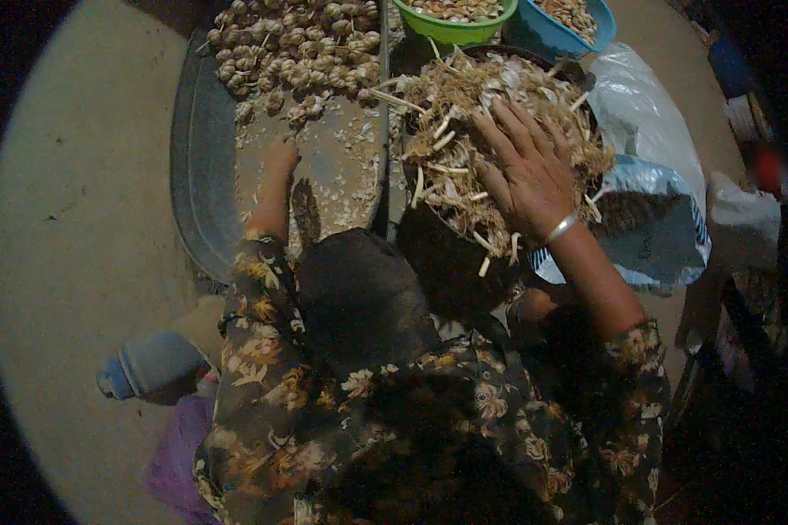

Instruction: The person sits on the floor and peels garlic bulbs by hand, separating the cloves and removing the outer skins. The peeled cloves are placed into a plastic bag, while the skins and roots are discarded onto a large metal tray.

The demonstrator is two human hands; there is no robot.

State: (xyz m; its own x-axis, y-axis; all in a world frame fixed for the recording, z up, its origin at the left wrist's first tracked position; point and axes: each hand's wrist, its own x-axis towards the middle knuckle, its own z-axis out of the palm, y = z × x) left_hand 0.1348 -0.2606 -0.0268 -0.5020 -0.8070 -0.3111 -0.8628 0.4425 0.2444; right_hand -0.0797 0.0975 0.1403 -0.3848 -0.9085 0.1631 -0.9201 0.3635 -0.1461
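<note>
My right hand (530, 172) rests palm down, fingers spread, on a heaped pile of dry garlic stalks, roots and skins (443, 167). A dark round container (591, 121) holds this pile, its rim mostly buried. A pale bangle (561, 226) circles the right wrist. My left hand (284, 156) is over the floor of a large metal tray (200, 151), just short of the nearest garlic bulbs (302, 46). Seen nearly end-on, its fingers are hidden, so whether it holds anything is unclear. Loose flakes of garlic skin (341, 187) lie scattered across the tray.
Beyond the pile stand a green basin (456, 27) and a blue basin (568, 33), both holding garlic cloves. A white plastic sack (643, 111) lies on the right. At lower left are a blue-capped jug (157, 361) and a purple bag (184, 446).
</note>
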